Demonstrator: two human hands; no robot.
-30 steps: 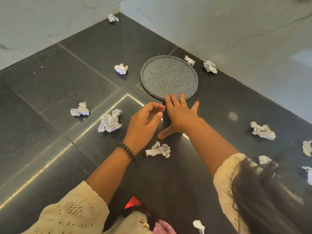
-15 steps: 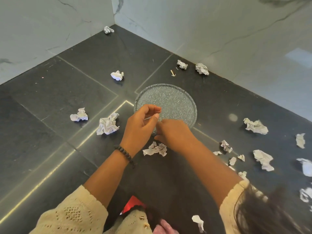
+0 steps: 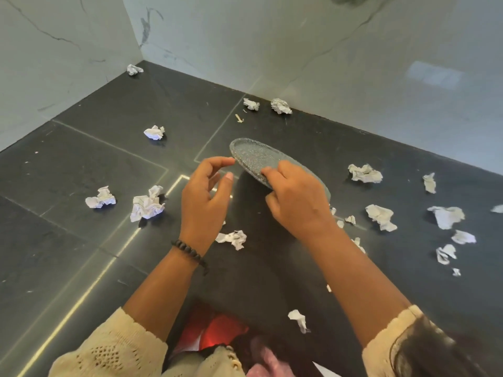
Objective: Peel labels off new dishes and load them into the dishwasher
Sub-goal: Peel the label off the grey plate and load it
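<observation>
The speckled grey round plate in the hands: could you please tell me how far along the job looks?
Done: many crumpled white paper scraps lie about the dark stone floor, suggesting earlier peeling. In hand: the right hand grips the speckled grey round plate, tilted; the left hand hovers beside its rim, holding nothing visible. Left: loading; no dishwasher is in view.
</observation>
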